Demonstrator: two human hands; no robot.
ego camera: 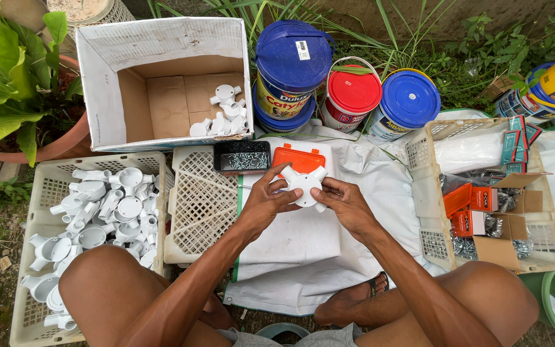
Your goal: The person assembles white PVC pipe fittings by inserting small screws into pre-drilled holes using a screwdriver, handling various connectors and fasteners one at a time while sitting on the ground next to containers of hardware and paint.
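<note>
The person sits low with a white plastic junction box (304,185) held in front of the body over a white sheet (303,238), probably so that the crate of white fittings (40,193), the cardboard box (162,83) and the black tray of screws (243,158) all stay in easy reach. The left hand (266,200) is curled around the left side of the junction box, thumb on its face. The right hand (345,200) pinches its right edge with the fingers half closed.
</note>
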